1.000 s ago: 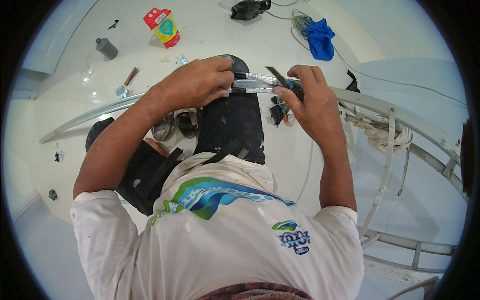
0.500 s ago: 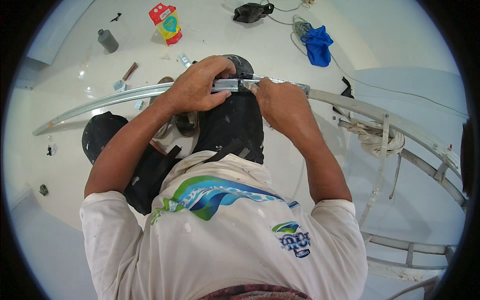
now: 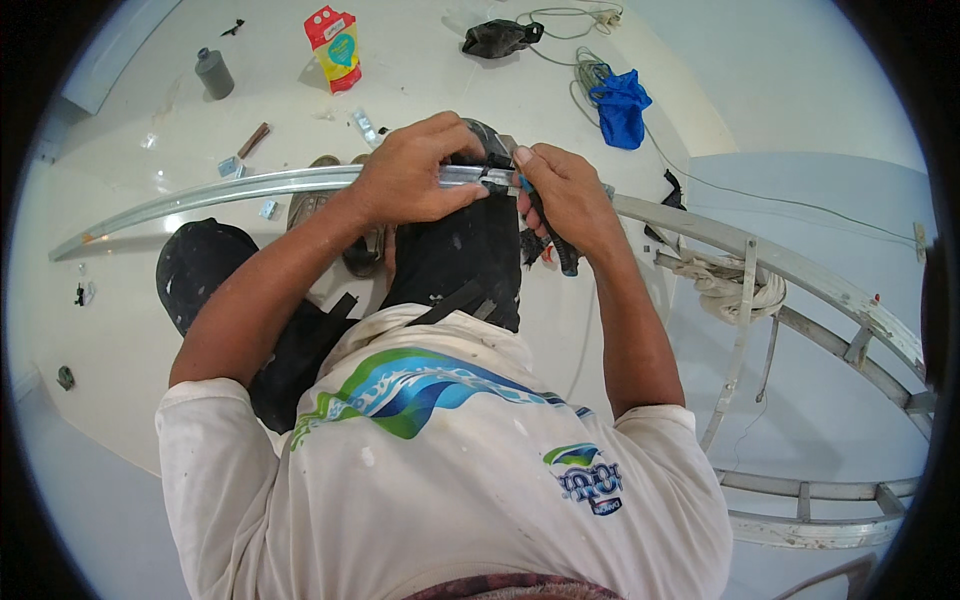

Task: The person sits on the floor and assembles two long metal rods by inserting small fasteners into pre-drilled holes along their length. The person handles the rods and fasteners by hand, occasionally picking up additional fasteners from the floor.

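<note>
A long silvery metal channel (image 3: pixel 290 181) lies across my raised right knee, its left end reaching far out over the floor. My left hand (image 3: pixel 415 172) is wrapped round the channel, thumb below and fingers over the top, just left of a joint or notch on the knee. Close to that notch, my right hand (image 3: pixel 565 200) grips a dark-handled hand tool with blue parts (image 3: pixel 547 222). Its handles slant down below the channel. The tool's working end is hidden by the fingers, so its exact kind cannot be told.
An aluminium ladder (image 3: pixel 830 276) with bundled cloth (image 3: pixel 735 288) lies to the right. On the floor are a grey bottle (image 3: pixel 214 75), a red-yellow pouch (image 3: pixel 334 52), a blue bag (image 3: pixel 621 108), a black bag (image 3: pixel 501 39), cable and small metal offcuts (image 3: pixel 230 167).
My right hand, earlier pinching the channel beside the notch, now holds the dark-handled tool. My left hand keeps its grip on the channel. The view has shifted slightly.
</note>
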A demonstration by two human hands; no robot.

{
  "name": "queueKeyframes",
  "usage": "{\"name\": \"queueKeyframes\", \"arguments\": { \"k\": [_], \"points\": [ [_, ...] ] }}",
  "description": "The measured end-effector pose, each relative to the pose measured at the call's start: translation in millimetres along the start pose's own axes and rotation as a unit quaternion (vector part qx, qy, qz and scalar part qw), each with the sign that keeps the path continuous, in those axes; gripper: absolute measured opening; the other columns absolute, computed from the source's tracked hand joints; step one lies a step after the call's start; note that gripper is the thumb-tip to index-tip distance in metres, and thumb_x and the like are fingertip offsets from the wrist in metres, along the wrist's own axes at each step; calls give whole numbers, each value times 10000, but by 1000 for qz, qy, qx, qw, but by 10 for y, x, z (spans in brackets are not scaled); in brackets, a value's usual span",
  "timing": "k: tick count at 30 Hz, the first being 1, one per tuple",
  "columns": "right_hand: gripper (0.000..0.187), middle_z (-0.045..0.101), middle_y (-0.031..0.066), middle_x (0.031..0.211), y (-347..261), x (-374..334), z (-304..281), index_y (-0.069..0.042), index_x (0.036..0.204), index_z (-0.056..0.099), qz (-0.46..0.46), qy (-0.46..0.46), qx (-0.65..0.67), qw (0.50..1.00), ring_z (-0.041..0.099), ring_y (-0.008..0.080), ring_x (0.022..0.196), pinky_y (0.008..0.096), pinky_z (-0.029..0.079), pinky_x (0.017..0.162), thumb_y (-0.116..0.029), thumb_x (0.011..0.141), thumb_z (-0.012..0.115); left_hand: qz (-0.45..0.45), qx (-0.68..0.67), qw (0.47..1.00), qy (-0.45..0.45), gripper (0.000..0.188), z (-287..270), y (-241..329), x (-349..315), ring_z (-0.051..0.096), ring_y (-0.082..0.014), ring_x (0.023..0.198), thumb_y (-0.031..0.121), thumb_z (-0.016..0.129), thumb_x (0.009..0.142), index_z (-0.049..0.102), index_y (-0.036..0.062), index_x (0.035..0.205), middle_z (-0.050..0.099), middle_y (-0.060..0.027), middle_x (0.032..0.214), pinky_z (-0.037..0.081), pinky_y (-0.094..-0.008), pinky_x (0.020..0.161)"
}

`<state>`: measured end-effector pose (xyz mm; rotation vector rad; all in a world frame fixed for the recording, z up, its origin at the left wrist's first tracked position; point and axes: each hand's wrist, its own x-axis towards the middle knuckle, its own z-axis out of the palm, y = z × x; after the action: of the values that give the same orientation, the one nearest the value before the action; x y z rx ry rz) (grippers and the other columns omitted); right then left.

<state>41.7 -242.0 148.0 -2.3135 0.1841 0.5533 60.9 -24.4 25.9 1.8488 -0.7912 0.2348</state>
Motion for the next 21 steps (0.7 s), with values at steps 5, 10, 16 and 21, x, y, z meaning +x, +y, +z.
{"name": "queueKeyframes", "arguments": {
  "k": [5, 10, 16, 21],
  "points": [
    [437, 646, 24, 720, 201, 2, -122, -38, 977, 693, -49, 63, 24, 996, 594, 77, 563, 269, 486, 502, -424, 1154, 589, 20, 102, 991, 79, 192, 262, 102, -17, 717, -329, 918, 83, 826, 905, 725, 23, 1058, 691, -134, 1022, 585, -450, 800],
    [461, 697, 84, 760, 257, 8, -152, 11, 999, 706, -49, 69, 4, 996, 660, 160, 616, 347, 535, 605, -434, 1101, 645, 54, 184, 979, 77, 105, 316, 161, -20, 697, -360, 882, 47, 769, 932, 690, 14, 993, 663, -147, 966, 570, -495, 779],
    [421, 712, 151, 825, 279, -43, -157, -3, 1040, 729, -166, 147, -150, 963, 744, 278, 829, 443, 574, 746, -420, 1011, 772, -95, 119, 987, 45, 98, 240, 122, 117, 685, -389, 875, 78, 734, 970, 663, 10, 980, 651, -164, 980, 558, -507, 778],
    [375, 749, 191, 908, 328, -28, -152, -38, 1051, 746, -168, 129, -241, 947, 765, 372, 921, 502, 588, 841, -386, 946, 840, -113, 136, 982, 67, 111, 329, 120, 123, 695, -395, 882, 93, 741, 987, 673, 7, 1001, 660, -178, 988, 563, -503, 793]
  ]
}}
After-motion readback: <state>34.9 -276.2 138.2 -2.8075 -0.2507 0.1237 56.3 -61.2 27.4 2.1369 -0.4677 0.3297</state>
